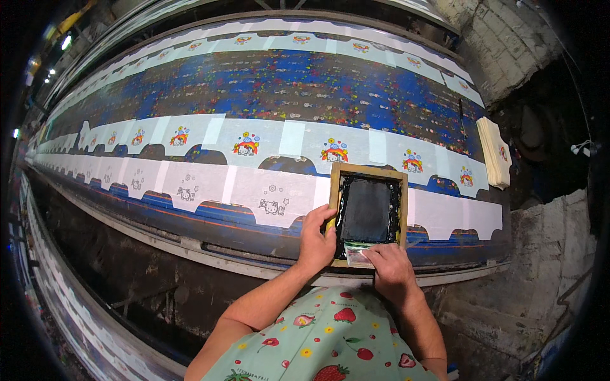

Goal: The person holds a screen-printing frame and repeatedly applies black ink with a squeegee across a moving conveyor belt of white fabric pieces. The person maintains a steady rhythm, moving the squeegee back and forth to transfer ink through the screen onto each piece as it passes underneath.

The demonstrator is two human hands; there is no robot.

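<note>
Wooden and square, the screen-printing frame (369,213) lies at lower centre of the picture on the nearest row of white cloth pieces (273,193), its dark mesh inked black. We see the left hand (316,239) curled around the frame's left rail, thumb on top. The right hand (392,267) is closed on a squeegee (358,254) at the frame's lower edge, fingers folded over its ink-smeared blade. A long blue paint-speckled table (286,86) runs toward the upper left. A stack of white cloth (494,152) sits at centre right.
</note>
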